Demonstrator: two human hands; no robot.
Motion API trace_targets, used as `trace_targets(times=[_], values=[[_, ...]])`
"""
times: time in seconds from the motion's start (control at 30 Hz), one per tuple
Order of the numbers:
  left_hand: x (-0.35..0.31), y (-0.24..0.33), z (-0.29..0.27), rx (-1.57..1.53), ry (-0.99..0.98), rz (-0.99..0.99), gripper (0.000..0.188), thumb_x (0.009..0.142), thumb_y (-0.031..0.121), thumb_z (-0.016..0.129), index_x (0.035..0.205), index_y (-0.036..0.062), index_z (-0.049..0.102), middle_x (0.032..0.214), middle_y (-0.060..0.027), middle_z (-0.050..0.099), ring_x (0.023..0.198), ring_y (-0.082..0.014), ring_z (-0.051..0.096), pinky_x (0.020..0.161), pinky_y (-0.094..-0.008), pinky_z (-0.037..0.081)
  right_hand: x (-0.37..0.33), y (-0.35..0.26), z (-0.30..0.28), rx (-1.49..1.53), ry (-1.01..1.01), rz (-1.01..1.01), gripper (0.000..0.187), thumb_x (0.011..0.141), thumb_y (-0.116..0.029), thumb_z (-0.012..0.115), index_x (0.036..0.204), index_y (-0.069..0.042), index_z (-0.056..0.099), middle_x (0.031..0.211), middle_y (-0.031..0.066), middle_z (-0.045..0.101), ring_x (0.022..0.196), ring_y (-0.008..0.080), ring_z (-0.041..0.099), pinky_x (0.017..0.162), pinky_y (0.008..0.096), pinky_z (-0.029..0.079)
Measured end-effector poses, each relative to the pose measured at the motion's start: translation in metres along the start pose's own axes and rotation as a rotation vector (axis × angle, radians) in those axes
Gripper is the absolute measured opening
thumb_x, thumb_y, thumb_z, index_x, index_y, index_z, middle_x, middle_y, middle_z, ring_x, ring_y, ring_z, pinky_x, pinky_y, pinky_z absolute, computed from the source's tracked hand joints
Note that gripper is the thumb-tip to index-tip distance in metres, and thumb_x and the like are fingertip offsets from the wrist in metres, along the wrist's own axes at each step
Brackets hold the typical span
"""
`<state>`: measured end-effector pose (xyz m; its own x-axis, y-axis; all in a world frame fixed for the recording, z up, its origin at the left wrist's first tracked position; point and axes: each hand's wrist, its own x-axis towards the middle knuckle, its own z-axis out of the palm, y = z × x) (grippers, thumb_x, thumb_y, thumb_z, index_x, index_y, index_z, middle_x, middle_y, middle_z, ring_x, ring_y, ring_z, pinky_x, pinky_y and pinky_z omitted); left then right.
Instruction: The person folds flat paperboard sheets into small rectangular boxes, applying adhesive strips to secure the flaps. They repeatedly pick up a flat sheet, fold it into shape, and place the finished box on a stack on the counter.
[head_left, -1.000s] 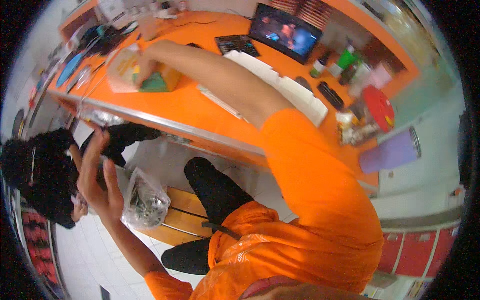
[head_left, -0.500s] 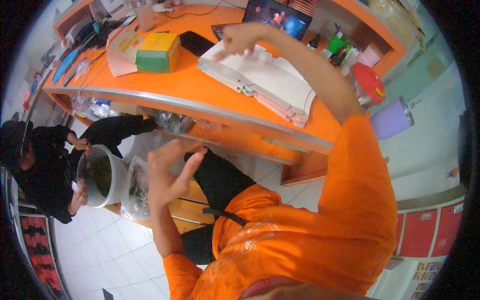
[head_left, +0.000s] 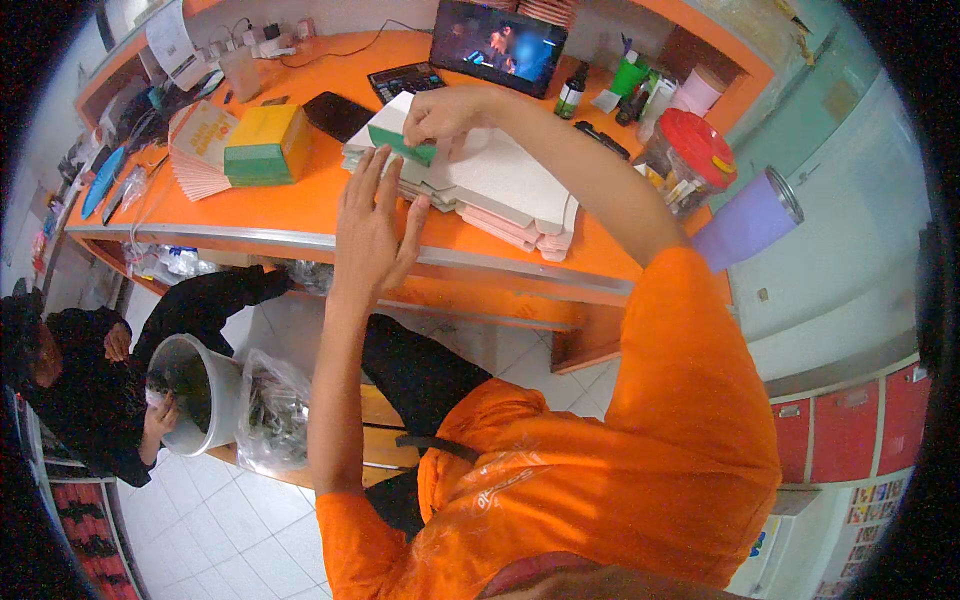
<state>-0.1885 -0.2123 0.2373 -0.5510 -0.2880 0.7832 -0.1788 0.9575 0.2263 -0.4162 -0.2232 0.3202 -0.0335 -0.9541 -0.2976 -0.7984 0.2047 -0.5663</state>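
Observation:
A stack of flat, unfolded cardboard boxes [head_left: 515, 190], white on their inner faces, lies on the orange counter. On the top one, a green-and-white flap [head_left: 385, 138] stands folded up at the left end. My right hand [head_left: 447, 112] is closed at this flap, its fingers curled over the cardboard edge. My left hand [head_left: 375, 225] is open, fingers stretched and thumb apart, in front of the counter edge with fingertips close to the raised flap. Whether they touch it I cannot tell. A yellow-and-green box [head_left: 268, 147], folded into shape, stands to the left.
Beside the yellow-and-green box are fanned printed cardboard pieces [head_left: 200, 150]. A black phone-like slab [head_left: 337, 115], a calculator [head_left: 402, 80] and a lit screen [head_left: 498, 48] stand behind. A red-lidded jar [head_left: 690, 150] is at right. A person [head_left: 80, 380] holds a white bucket [head_left: 225, 395] at lower left.
My left hand has risen from below the counter toward the box stack. My right hand has come down at the top box's left end, where the green flap now stands up.

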Motion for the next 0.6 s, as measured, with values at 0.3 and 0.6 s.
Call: trace_targets(times=[0.3,0.6], values=[[-0.007,0.000,-0.017,-0.218,-0.074,-0.192,0.049,0.098,0.027,0.052,0.133,-0.0069,0.049,0.140,-0.0245,0.048,0.134,-0.0378,0.043,0.111,-0.0471,0.033,-0.052,-0.042,0.004,-0.757,0.817,-0.145,0.019,0.077,-0.013,0.061,0.084,0.001,0.072,0.080,0.0267,0.067,0.076,0.0393,0.068,0.069,0.0446,0.055],[-0.111,0.051,-0.243,-0.206,0.547,-0.255,0.041,0.095,0.037,0.051,0.099,-0.0034,0.060,0.101,-0.0172,0.062,0.095,-0.0259,0.056,0.085,-0.0395,0.048,-0.182,-0.168,0.173,-0.680,0.636,-1.001,0.021,0.067,-0.024,0.063,0.070,-0.003,0.066,0.070,0.0098,0.061,0.081,0.0299,0.065,0.080,0.0479,0.053]])
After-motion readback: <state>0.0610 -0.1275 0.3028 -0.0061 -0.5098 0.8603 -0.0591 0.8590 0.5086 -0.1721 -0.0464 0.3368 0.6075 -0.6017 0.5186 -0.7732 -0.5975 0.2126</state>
